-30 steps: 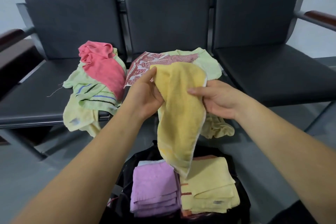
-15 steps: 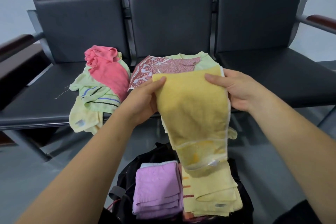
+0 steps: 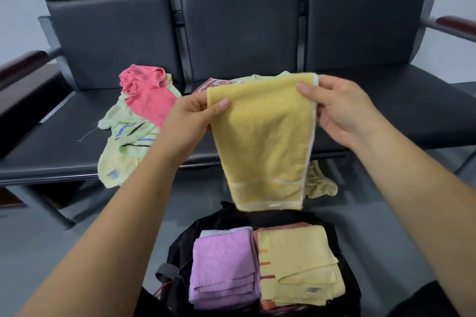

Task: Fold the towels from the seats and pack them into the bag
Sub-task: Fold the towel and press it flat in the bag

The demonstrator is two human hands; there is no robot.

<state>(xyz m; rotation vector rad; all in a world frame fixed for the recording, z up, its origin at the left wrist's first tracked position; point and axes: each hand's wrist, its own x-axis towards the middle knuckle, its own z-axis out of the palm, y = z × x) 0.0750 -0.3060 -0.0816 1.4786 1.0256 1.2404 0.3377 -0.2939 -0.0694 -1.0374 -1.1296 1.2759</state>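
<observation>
Now pinching top corners of yellow towel (image 3: 262, 141), left hand (image 3: 190, 121) at nine o'clock, right hand (image 3: 342, 110) at three. Hanging over bag (image 3: 180, 247) at six.

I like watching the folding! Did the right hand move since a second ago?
Yes. The right hand went up and to the right, toward the right seat, pulling the yellow towel out wide.

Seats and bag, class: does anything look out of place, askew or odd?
A crumpled pale yellow towel droops over the front edge of the middle seat, hanging toward the floor. A loose thread trails from the green striped towel on the left seat.
</observation>
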